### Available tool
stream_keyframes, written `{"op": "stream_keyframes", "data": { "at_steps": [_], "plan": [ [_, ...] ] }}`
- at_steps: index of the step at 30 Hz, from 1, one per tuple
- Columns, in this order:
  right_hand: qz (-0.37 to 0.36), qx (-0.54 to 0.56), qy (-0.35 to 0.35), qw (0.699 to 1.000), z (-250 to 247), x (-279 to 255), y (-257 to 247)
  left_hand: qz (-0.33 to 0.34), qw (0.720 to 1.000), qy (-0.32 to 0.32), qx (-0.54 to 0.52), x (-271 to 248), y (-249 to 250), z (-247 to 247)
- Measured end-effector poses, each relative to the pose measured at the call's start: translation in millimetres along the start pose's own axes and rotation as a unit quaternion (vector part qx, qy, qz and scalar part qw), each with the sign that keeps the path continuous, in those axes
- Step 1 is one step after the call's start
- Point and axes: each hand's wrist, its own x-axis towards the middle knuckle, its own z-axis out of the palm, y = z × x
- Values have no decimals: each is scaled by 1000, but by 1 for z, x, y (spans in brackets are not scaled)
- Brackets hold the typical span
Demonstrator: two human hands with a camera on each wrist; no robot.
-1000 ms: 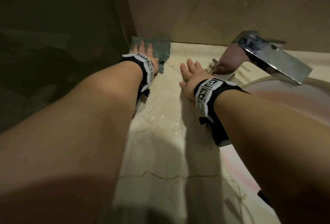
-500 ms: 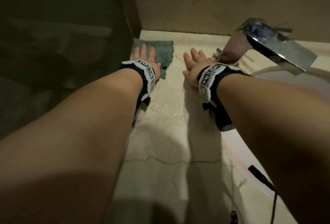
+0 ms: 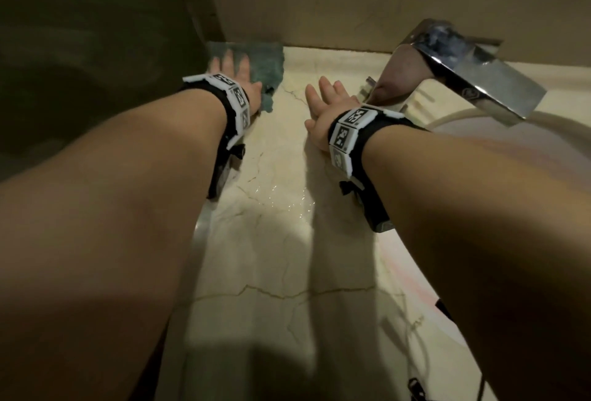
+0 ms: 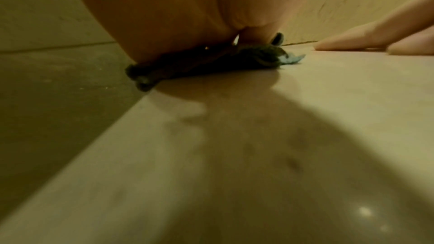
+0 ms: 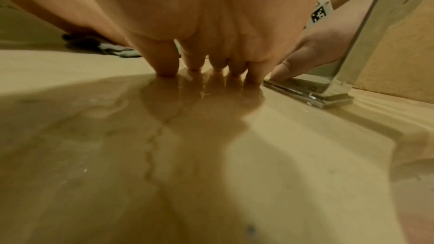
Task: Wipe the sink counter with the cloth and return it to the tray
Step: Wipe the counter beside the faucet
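A dark green cloth (image 3: 267, 63) lies flat on the cream marble counter (image 3: 281, 240) in its far left corner, against the back wall. My left hand (image 3: 233, 73) presses down on it with straight fingers; the left wrist view shows the cloth (image 4: 253, 58) squashed under the palm at the counter's left edge. My right hand (image 3: 326, 100) rests flat on the bare counter just right of the cloth, fingers straight, beside the tap's base. In the right wrist view its fingertips (image 5: 166, 70) touch the wet, glossy stone. No tray is in view.
A chrome tap (image 3: 463, 71) stands at the back right, its base plate (image 5: 312, 92) close to my right fingers. The sink basin (image 3: 479, 151) curves along the right. Water droplets (image 3: 281, 199) glisten mid-counter. The counter drops off at the left edge (image 4: 112, 127).
The left hand slid the cloth back toward the far corner wall after having drawn it a little nearer. The right hand stayed flat on the counter beside the tap.
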Motion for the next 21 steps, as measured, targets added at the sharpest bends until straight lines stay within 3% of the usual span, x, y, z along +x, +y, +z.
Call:
{"op": "stream_keyframes", "data": {
  "at_steps": [7, 21],
  "plan": [
    [-4, 23, 6, 1000, 5, 2, 2, 9, 1000, 4, -3, 11, 0, -7],
    [5, -10, -6, 1000, -4, -4, -4, 12, 1000, -23, -14, -48, -10, 26]
  ]
}}
